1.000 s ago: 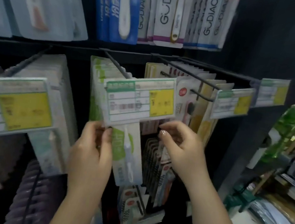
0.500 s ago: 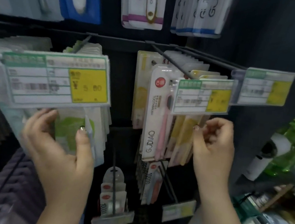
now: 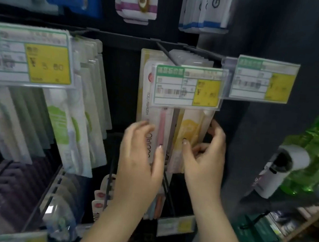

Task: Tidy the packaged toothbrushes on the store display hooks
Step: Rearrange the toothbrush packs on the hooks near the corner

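Note:
A row of packaged toothbrushes hangs from a black display hook in the middle of the rack. The front pack is white with a pink brush; behind it hang yellow-and-cream packs. My left hand grips the lower part of the pink-brush pack, thumb across its front. My right hand pinches the lower right edge of the yellow packs. A price tag hangs at the hook's tip above both hands.
Green-and-white toothbrush packs hang on the hook to the left behind a large price tag. Another tag juts out on the right. More packs hang above and below. Green bottles and a white item stand on shelves at right.
My left hand left the green packs and moved right onto the pink-brush pack. My right hand closed on the yellow packs. The view shifted right and closer.

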Demonstrator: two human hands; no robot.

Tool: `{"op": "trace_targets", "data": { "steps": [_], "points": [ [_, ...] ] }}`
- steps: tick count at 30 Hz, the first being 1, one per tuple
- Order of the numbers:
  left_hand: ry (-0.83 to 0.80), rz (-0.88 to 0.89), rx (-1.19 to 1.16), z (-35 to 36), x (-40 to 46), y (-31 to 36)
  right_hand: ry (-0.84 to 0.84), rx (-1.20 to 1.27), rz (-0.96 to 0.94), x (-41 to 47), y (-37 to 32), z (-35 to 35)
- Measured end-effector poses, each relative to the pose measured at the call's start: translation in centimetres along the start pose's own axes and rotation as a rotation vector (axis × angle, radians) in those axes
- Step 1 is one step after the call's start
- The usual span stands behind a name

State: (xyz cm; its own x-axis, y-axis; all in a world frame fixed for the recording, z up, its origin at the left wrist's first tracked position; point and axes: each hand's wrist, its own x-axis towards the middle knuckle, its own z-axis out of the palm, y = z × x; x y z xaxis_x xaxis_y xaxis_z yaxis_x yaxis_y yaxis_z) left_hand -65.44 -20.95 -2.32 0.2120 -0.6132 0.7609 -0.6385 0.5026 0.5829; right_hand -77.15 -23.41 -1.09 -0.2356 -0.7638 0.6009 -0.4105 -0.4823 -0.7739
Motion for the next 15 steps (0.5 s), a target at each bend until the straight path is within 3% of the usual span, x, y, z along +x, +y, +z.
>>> {"op": "trace_targets", "data": {
  "steps": [6, 15],
  "points": [
    [-0.008, -0.411, -0.251, 1.4, 2.7, -0.6, -0.024, -0.013, -0.029, 0.3, 0.7, -0.3],
    [0.029, -0.446, -0.471, 1.1, 3.9, -2.4, -0.098, 0.018, -0.051, 0.4, 1.3, -0.8]
  ]
}}
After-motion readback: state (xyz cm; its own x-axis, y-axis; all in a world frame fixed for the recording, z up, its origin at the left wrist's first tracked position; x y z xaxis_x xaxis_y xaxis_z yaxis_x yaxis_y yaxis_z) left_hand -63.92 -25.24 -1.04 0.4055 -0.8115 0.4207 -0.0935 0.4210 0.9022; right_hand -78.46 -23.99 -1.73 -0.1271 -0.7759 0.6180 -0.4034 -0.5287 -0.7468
